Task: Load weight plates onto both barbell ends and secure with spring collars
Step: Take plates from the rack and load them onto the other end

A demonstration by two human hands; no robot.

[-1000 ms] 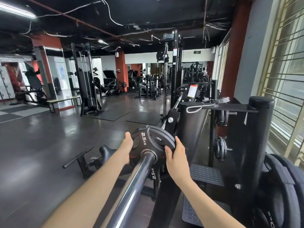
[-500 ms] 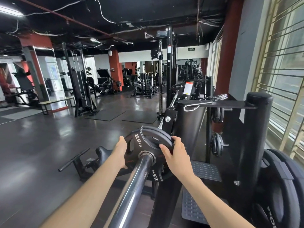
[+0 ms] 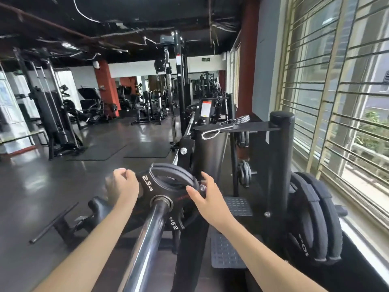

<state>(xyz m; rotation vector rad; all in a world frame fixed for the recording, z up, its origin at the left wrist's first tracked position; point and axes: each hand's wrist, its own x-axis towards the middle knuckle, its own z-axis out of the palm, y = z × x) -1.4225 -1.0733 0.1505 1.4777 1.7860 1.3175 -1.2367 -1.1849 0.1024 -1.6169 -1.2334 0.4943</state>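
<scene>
In a dim gym by barred windows, the left hand (image 3: 124, 186), seemingly loosely curled, and open-fingered right hand (image 3: 207, 196) flank the 2.5 kg plate (image 3: 168, 186) on the barbell sleeve (image 3: 151, 224), probably seating it.

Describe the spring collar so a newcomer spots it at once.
Find the thick black post beside the barred window. A flat black shelf juts left from it. The spring collar lies on top: the only shiny coiled wire, with looped handles.
</scene>
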